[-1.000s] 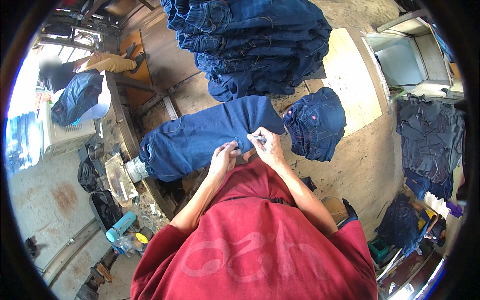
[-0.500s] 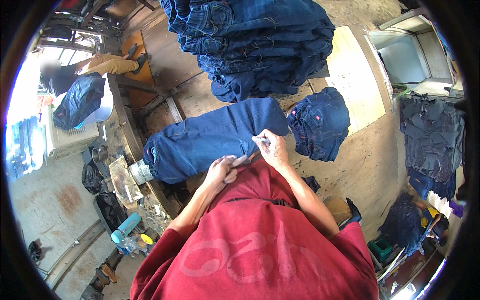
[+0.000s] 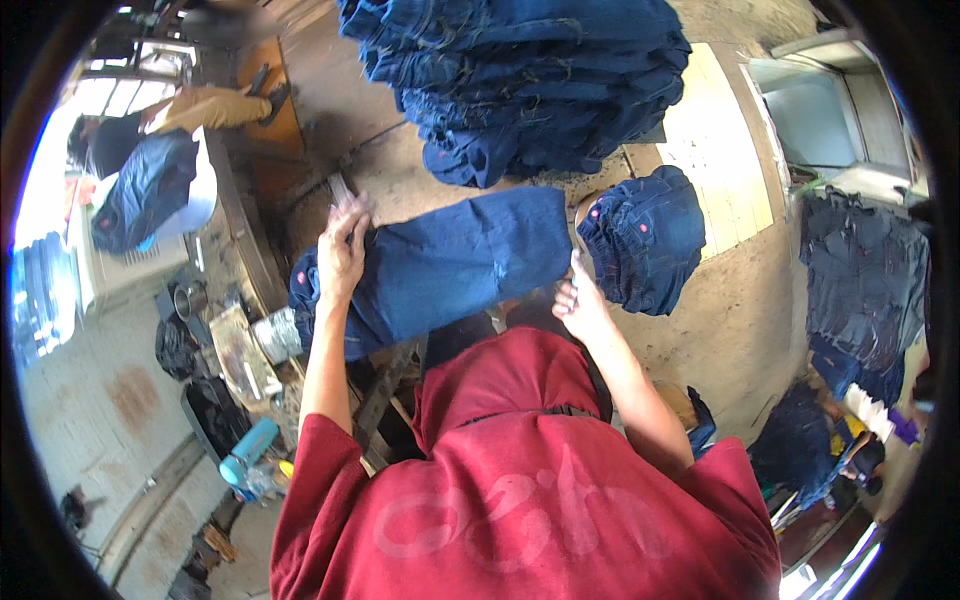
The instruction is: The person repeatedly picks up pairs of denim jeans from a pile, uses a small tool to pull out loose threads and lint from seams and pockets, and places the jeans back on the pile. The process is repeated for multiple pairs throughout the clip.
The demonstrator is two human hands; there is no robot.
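Note:
Dark blue jeans point(image 3: 450, 255) lie stretched lengthwise over a horizontal support, with a pale wrapped cylinder point(image 3: 278, 335) sticking out at their left end. Over the left part of the jeans is my left hand point(image 3: 342, 250), its bent fingers smeared by motion. I cannot tell whether it holds anything. At the right end of the same jeans, my right hand point(image 3: 582, 302) is closed, thumb pointing up along the cloth edge. What lies inside its curled fingers is hidden. Just beyond it rests a bundle of folded blue jeans point(image 3: 645, 240).
A tall pile of blue jeans point(image 3: 540, 80) stands at the far side. Left is a worn bench point(image 3: 235, 350) near a turquoise bottle point(image 3: 248, 450). Dark garments point(image 3: 865, 270) hang at the right. Another person point(image 3: 190, 110) sits far left.
My left hand has moved left and away from me, from the near edge of the jeans to above their left part. My right hand has shifted right to their end.

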